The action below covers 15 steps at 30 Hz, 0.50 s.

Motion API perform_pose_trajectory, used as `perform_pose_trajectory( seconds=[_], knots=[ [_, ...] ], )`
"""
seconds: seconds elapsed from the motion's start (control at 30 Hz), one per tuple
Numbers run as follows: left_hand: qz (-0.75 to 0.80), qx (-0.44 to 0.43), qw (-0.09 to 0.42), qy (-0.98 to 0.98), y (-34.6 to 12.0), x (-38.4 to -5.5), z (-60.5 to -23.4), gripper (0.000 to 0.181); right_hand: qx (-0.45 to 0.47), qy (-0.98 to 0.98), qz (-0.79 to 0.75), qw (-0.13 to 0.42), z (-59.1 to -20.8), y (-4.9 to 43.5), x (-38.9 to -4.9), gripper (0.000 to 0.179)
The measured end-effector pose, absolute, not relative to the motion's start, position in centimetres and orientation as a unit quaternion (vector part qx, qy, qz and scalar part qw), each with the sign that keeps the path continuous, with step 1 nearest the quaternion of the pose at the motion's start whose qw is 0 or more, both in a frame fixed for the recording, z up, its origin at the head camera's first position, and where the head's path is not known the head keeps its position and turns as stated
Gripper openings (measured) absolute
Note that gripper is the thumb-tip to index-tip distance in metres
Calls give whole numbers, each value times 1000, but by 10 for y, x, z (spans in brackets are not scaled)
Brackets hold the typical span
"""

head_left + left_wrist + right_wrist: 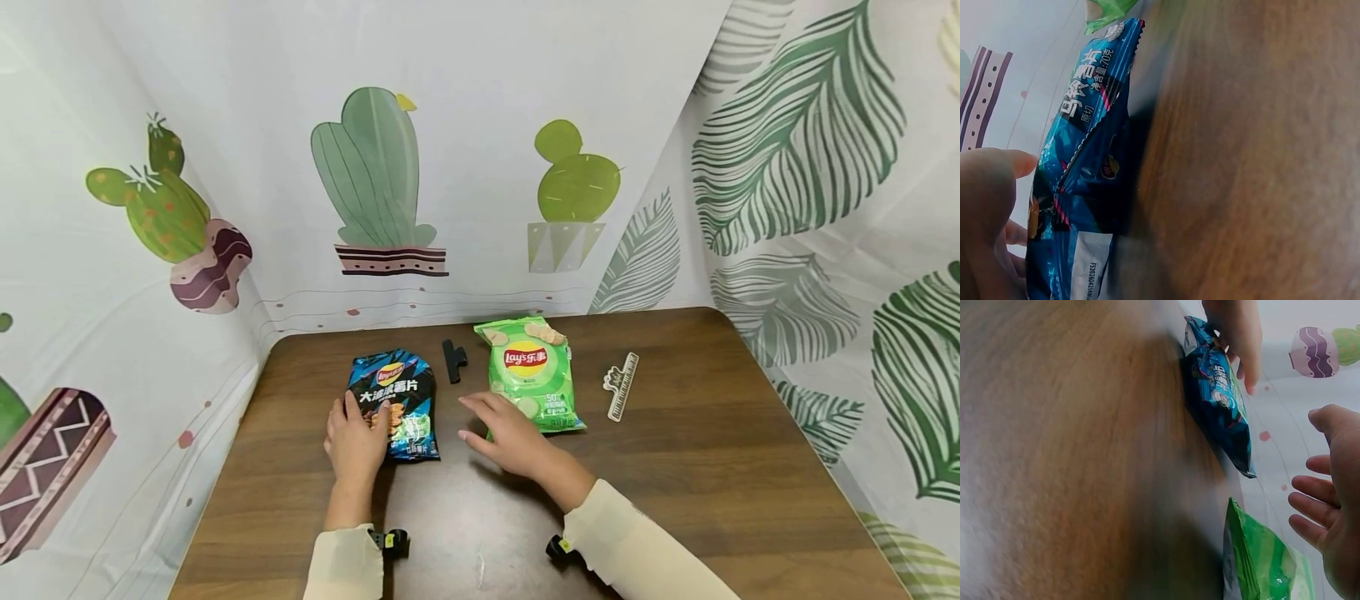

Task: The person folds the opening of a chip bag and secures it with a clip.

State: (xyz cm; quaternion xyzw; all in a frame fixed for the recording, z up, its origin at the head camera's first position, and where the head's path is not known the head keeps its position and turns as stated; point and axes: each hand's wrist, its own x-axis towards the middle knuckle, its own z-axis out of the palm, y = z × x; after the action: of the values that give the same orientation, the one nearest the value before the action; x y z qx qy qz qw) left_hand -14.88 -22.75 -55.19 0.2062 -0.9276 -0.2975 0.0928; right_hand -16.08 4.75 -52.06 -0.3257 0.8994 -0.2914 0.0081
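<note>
A blue and black bag of potato chips (408, 396) lies on the left part of the brown table, its side seam and white label showing in the left wrist view. My left hand (358, 437) is over the left half of this bag (1060, 206), thumb and fingers spread apart; whether it presses on the bag is hard to see. Slightly above the lower left side of a green bag of potato chips (525, 367), my right hand (517, 437) hovers with loosely extended fingers. In the right wrist view, that hand (1341, 494) holds nothing.
A black clip (452, 361) lies between the two bags. To the right of the green bag is a white clip (622, 387) with a piano-key pattern. Cloth printed with cacti and leaves (480, 167) hangs along the table's back and sides.
</note>
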Motion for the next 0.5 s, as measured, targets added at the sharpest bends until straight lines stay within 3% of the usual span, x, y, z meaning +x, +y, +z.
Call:
perform_pose_trajectory(
  seconds=[0.23, 0.5],
  knots=[
    [-308, 208, 74, -926, -228, -148, -553, 84, -333, 900, -281, 21, -524, 43, -157, 60],
    [-309, 196, 96, -926, -225, -145, -551, 75, -338, 897, -283, 42, -526, 39, -154, 61]
  ],
)
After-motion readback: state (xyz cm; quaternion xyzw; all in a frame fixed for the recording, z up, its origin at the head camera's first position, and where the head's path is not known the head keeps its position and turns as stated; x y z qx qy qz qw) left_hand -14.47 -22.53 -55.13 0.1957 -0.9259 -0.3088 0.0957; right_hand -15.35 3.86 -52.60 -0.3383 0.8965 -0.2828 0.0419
